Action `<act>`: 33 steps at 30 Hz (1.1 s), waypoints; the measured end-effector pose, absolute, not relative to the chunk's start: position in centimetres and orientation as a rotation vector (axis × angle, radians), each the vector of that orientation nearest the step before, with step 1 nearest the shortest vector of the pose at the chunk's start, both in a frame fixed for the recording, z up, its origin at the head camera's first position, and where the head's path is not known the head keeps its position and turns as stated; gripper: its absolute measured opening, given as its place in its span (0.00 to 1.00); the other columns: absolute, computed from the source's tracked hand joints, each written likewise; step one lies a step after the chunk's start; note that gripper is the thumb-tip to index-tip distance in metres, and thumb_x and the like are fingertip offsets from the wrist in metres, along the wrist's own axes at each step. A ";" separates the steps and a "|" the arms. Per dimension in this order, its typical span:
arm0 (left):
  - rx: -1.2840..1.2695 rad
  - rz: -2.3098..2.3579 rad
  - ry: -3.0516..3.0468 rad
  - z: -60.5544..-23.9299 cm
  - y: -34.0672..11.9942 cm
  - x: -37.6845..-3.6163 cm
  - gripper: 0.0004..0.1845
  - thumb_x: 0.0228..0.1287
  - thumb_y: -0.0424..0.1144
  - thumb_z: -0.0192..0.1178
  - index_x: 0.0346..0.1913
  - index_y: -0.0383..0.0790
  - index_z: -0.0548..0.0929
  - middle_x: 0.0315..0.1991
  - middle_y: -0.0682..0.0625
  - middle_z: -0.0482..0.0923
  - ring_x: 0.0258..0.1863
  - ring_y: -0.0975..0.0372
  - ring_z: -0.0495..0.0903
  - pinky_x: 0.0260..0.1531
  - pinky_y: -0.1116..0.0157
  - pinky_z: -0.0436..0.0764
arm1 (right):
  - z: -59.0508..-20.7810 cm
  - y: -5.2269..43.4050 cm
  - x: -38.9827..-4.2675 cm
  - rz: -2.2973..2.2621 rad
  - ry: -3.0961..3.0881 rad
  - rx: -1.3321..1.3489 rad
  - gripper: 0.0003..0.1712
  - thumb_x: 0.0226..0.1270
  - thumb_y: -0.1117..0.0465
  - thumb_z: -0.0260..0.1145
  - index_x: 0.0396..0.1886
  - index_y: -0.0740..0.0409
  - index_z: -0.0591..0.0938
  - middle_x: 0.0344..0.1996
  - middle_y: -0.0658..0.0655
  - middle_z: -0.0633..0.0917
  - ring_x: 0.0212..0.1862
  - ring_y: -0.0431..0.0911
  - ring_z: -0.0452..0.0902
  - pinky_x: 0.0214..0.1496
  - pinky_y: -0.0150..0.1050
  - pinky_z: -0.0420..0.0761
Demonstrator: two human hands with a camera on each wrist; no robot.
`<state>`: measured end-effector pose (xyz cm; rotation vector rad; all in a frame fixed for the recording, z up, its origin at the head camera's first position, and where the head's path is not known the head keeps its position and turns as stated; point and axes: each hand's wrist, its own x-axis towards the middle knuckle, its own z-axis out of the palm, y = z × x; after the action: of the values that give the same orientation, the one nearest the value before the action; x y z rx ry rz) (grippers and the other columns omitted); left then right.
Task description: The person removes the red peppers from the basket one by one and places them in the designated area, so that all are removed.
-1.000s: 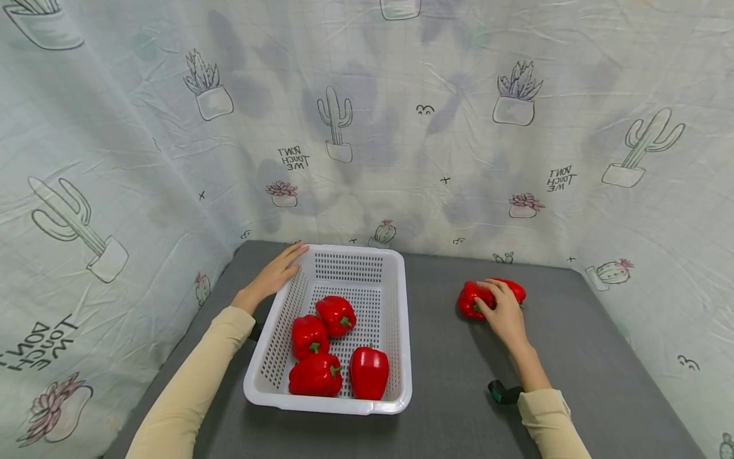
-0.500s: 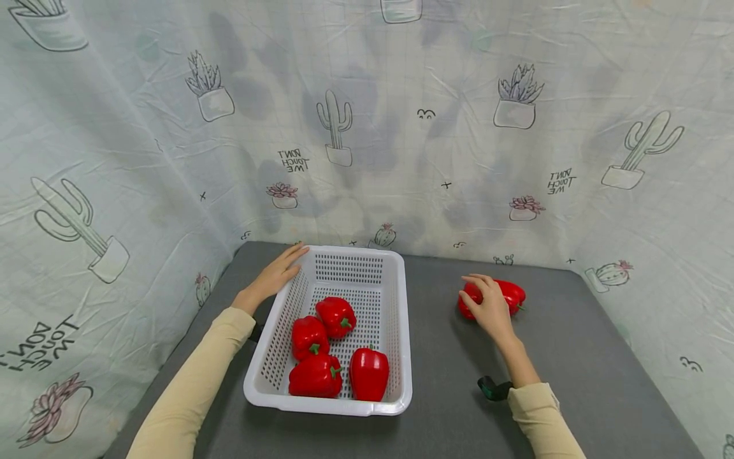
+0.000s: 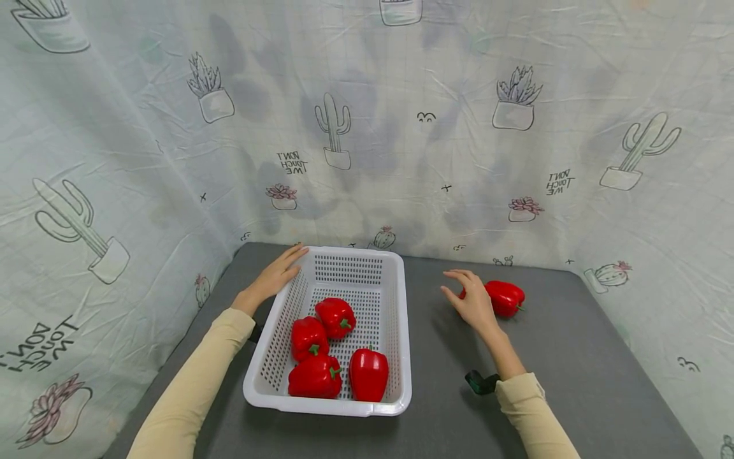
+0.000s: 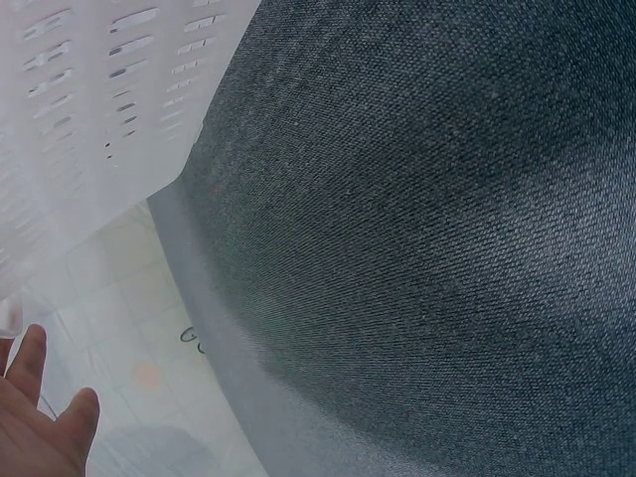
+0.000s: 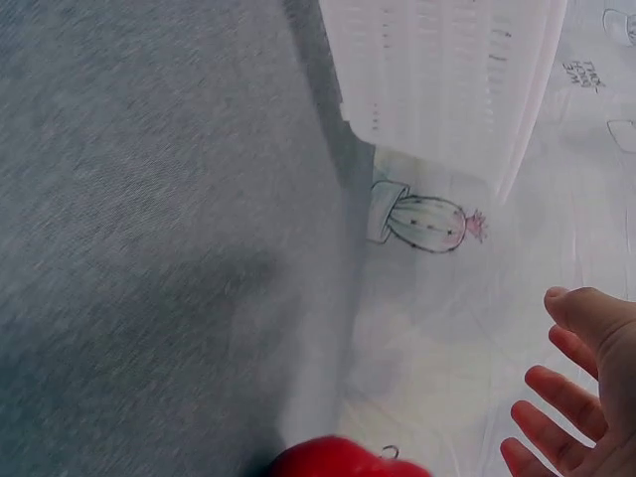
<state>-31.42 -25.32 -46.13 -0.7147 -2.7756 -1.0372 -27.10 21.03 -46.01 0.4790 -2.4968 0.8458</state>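
Because the right hand (image 3: 473, 303) hovers open and empty beside the loose pepper (image 3: 504, 298), while the left hand (image 3: 275, 275) rests flat-fingered against the basket (image 3: 395, 331), a glancing touch may roll the pepper across the table (image 3: 573, 357).

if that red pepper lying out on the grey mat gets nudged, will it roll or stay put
The loose red pepper lies on its side, rounded and glossy, so a nudge would probably rock or roll it a little; its lobes should stop it soon. The grey mat looks textured, so sliding seems unlikely. The shiny skin may be somewhat slippery for the right hand, open beside it.
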 end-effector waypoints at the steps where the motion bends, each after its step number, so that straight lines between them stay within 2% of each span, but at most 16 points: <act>1: -0.713 -1.040 -2.775 -46.2 -25.3 -31.4 0.26 0.72 0.36 0.42 0.71 0.37 0.58 0.72 0.36 0.47 0.70 0.43 0.47 0.63 0.40 0.50 | -45.9 20.8 -27.2 0.847 -2.494 0.484 0.21 0.58 0.58 0.68 0.51 0.57 0.81 0.51 0.60 0.78 0.54 0.56 0.70 0.50 0.53 0.73; 8: -0.691 -1.057 -2.772 -46.3 -25.3 -31.4 0.26 0.72 0.37 0.42 0.71 0.38 0.58 0.72 0.38 0.47 0.70 0.44 0.48 0.63 0.40 0.50 | -45.1 19.0 -27.4 0.906 -2.491 0.545 0.21 0.58 0.58 0.68 0.52 0.57 0.81 0.50 0.57 0.79 0.55 0.53 0.71 0.54 0.52 0.72; 24: -0.690 -1.057 -2.787 -46.3 -25.5 -31.5 0.26 0.72 0.38 0.42 0.71 0.38 0.57 0.73 0.39 0.46 0.70 0.43 0.47 0.63 0.39 0.50 | -43.1 15.3 -27.6 0.973 -2.504 0.696 0.22 0.58 0.57 0.69 0.52 0.55 0.80 0.53 0.56 0.78 0.56 0.52 0.71 0.55 0.54 0.72; 33: -0.691 -1.073 -2.780 -46.3 -25.4 -31.5 0.26 0.71 0.37 0.42 0.71 0.38 0.57 0.72 0.39 0.46 0.71 0.44 0.47 0.64 0.40 0.49 | -41.9 13.3 -27.5 0.913 -2.533 0.778 0.22 0.59 0.54 0.68 0.53 0.56 0.80 0.52 0.55 0.78 0.56 0.50 0.71 0.55 0.51 0.74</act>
<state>-31.47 -25.41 -46.27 -0.6913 -2.7803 -1.0730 -27.52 13.31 -41.86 0.7778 -2.5332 0.9126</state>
